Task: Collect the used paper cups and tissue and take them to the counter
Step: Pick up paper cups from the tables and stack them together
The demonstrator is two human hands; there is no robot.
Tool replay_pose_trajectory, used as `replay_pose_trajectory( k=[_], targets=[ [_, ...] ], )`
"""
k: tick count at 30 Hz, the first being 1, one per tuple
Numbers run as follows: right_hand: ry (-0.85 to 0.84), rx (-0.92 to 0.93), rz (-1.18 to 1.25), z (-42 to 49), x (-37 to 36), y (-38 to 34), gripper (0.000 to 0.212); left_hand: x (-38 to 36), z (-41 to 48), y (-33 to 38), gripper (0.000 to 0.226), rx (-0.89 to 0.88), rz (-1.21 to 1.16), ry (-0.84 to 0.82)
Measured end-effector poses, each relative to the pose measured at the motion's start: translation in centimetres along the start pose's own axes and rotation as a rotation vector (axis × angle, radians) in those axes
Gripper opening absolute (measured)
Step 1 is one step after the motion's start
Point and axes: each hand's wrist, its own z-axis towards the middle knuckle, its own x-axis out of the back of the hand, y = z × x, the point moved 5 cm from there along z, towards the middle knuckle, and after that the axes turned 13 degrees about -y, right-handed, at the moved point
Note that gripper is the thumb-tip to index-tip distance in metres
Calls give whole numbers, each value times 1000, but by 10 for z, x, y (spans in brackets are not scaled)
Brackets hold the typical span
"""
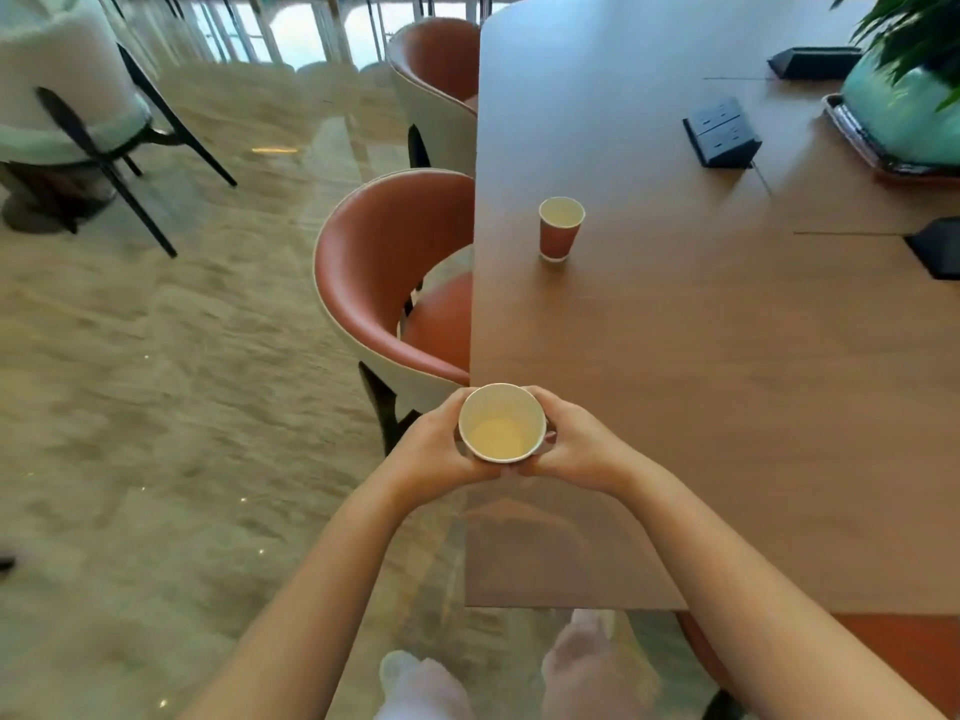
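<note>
I hold a paper cup [501,423] upright between both hands at the near left edge of the wooden table [701,356]. Its white inside is seen from above, with a pale yellowish bottom. My left hand [436,449] wraps its left side and my right hand [576,444] wraps its right side. A second paper cup [560,228], orange-red outside and white inside, stands upright farther along the table near its left edge. No tissue is in view.
Two orange-and-cream chairs [379,283] stand tucked at the table's left side. Black socket boxes [722,132] rise from the tabletop. A potted plant on a tray [893,111] sits at the far right. A pale chair [67,96] stands on the carpet at left.
</note>
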Motion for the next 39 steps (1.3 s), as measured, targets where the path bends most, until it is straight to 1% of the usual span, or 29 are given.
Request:
replay_pose_trajectory(
  k=[3,4,6,9,11,14,17,22,28,34,36,39],
  targets=[
    [9,-5,28,13,-28,-17,67,25,-17,-19,66,-15,-12,-29],
    [40,-4,41,28,-52,-31,67,48,-31,-35,66,-14,-13,-67],
    [86,3,36,36,-57,-43,67,65,-33,-36,65,-39,-18,-78],
    [101,13,56,38,-49,-50,69,71,-29,-25,67,-69,-18,-78],
    [88,15,49,40,-45,-51,69,71,-25,-25,71,-88,-25,-80],
    [100,6,36,48,-42,-52,69,77,-18,-29,70,-107,-28,-68],
    [111,-11,44,62,-31,-51,68,85,0,-30,71,-97,-39,-73],
    [197,-24,101,88,2,-46,67,102,45,-12,78,-108,92,-92],
    [312,-70,160,100,33,-32,65,108,99,2,77,-109,216,-223],
    [396,-181,199,101,44,-19,62,104,131,1,72,-127,215,-343],
    [439,-215,222,101,46,-18,60,104,142,-1,72,-133,236,-386],
    [507,-245,237,103,53,-22,62,107,161,2,75,-174,246,-452]
  ],
)
